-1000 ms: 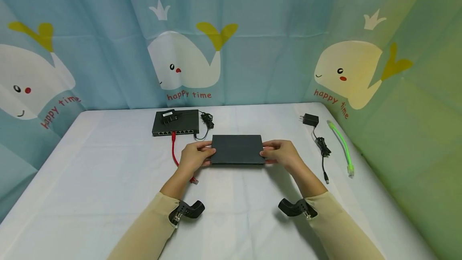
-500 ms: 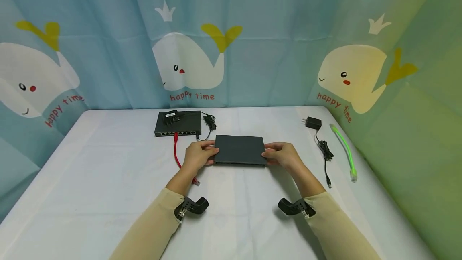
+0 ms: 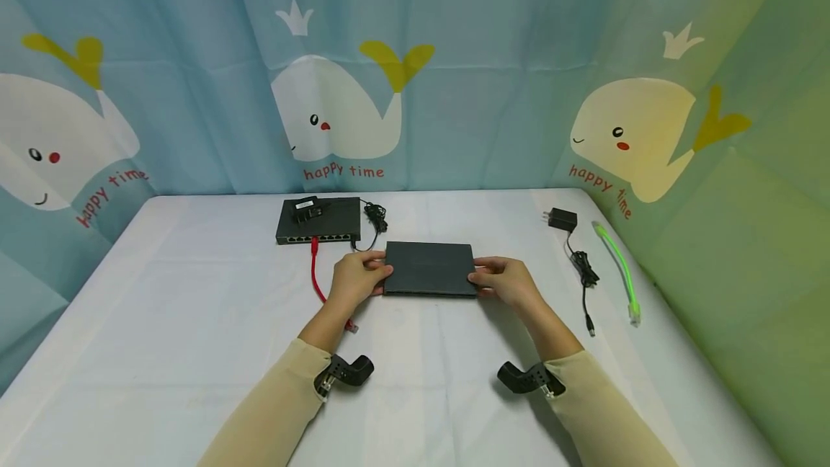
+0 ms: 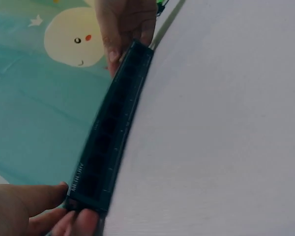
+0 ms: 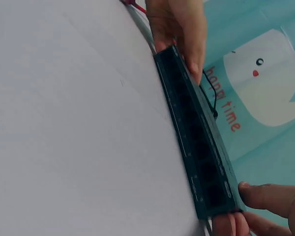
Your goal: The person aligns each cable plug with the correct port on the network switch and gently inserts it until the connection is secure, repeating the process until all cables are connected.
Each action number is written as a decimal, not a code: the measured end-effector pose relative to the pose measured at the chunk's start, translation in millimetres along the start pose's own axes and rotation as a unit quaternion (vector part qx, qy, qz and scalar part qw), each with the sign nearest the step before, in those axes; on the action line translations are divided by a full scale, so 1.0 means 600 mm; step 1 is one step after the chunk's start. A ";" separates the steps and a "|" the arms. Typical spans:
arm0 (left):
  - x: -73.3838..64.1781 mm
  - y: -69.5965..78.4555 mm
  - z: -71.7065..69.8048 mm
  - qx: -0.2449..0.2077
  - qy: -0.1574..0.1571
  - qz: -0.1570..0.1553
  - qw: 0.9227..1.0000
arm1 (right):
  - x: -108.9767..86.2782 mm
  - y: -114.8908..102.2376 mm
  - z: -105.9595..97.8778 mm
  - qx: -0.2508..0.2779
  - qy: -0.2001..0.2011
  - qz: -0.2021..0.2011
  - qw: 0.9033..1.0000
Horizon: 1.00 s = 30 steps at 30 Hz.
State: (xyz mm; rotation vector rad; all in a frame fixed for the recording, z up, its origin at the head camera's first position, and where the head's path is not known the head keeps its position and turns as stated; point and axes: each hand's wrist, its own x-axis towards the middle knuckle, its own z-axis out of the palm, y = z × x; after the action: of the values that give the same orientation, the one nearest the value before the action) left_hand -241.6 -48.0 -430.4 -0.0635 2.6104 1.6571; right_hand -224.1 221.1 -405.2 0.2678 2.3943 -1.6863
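A flat black network switch (image 3: 430, 269) is held level between both hands at the middle of the table. My left hand (image 3: 353, 279) grips its left end, thumb on top and fingers beneath. At the opposite end my right hand (image 3: 509, 281) holds it the same way. Both wrist views show the front of the switch (image 4: 110, 128), a row of dark ports along it. Seen from the right wrist, the thumb (image 5: 265, 195) lies along the top edge while fingertips come under the end.
Behind on the left, a second switch (image 3: 333, 222) carries a power adapter (image 3: 305, 209); a red network cable (image 3: 314, 272) is plugged into it. On the right lie another adapter (image 3: 560, 219) with bundled cord (image 3: 583, 269) and a green network cable (image 3: 619, 265). The white table (image 3: 194, 352) meets curtains behind.
The view shifts slightly between frames. Both hands keep hold of the switch, which stays almost in place.
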 end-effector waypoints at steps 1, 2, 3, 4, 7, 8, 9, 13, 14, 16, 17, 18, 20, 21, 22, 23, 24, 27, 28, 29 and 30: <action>0.003 0.003 0.000 0.016 0.005 0.005 1.000 | -0.003 0.000 0.001 -0.011 0.005 -0.004 1.000; 0.007 0.006 0.000 0.029 0.011 0.009 0.999 | -0.005 0.001 0.003 -0.022 0.011 -0.008 1.000; 0.012 0.010 0.000 0.042 0.018 0.016 0.999 | -0.008 0.001 0.005 -0.030 0.018 -0.010 0.999; 0.017 0.013 0.001 0.054 0.026 0.022 0.998 | -0.010 0.002 0.007 -0.037 0.024 -0.011 0.999; 0.033 0.021 0.004 0.090 0.046 0.043 0.994 | -0.015 0.005 0.013 -0.058 0.037 -0.020 0.997; 0.038 0.023 0.005 0.097 0.048 0.048 0.993 | -0.015 0.007 0.015 -0.063 0.039 -0.023 0.997; 0.042 0.023 0.006 0.109 0.049 0.052 0.992 | -0.016 0.009 0.017 -0.068 0.040 -0.027 0.997; 0.053 0.022 0.009 0.140 0.052 0.056 0.987 | -0.017 0.014 0.022 -0.070 0.047 -0.028 0.996; 0.054 0.021 0.008 0.141 0.052 0.055 0.987 | -0.017 0.014 0.022 -0.069 0.047 -0.028 0.996; 0.056 0.021 0.008 0.139 0.050 0.053 0.988 | -0.017 0.013 0.023 -0.063 0.052 -0.025 0.996; 0.056 0.021 0.007 0.137 0.047 0.052 0.988 | -0.017 0.012 0.023 -0.061 0.054 -0.024 0.996; 0.055 0.021 0.007 0.131 0.044 0.049 0.989 | -0.016 0.012 0.023 -0.062 0.055 -0.025 0.996; 0.055 0.022 0.006 0.123 0.041 0.043 0.991 | -0.014 0.011 0.023 -0.066 0.056 -0.030 0.996; 0.054 0.022 0.005 0.118 0.039 0.038 0.992 | -0.012 0.011 0.022 -0.069 0.058 -0.031 0.995; 0.053 0.023 0.005 0.114 0.037 0.034 0.992 | -0.010 0.011 0.021 -0.072 0.058 -0.034 0.995; 0.051 0.024 0.004 0.107 0.034 0.028 0.993 | -0.008 0.011 0.020 -0.075 0.059 -0.036 0.995; 0.050 0.026 0.004 0.103 0.031 0.024 0.994 | -0.005 0.011 0.018 -0.078 0.059 -0.040 0.994; 0.043 0.031 0.003 0.093 0.017 0.015 0.995 | 0.005 0.010 0.011 -0.079 0.062 -0.041 0.994; 0.041 0.033 0.003 0.095 0.014 0.013 0.995 | 0.009 0.009 0.008 -0.080 0.063 -0.042 0.994; 0.038 0.034 0.002 0.100 0.014 0.013 0.995 | 0.014 0.008 0.006 -0.082 0.063 -0.044 0.994; 0.036 0.035 0.002 0.106 0.015 0.014 0.994 | 0.018 0.006 0.004 -0.085 0.064 -0.046 0.993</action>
State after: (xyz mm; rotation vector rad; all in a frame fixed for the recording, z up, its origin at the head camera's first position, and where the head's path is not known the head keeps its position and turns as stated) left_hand -264.3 -38.1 -413.4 -0.0450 2.8035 1.3872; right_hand -233.7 220.4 -412.2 0.2498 2.6629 -1.5328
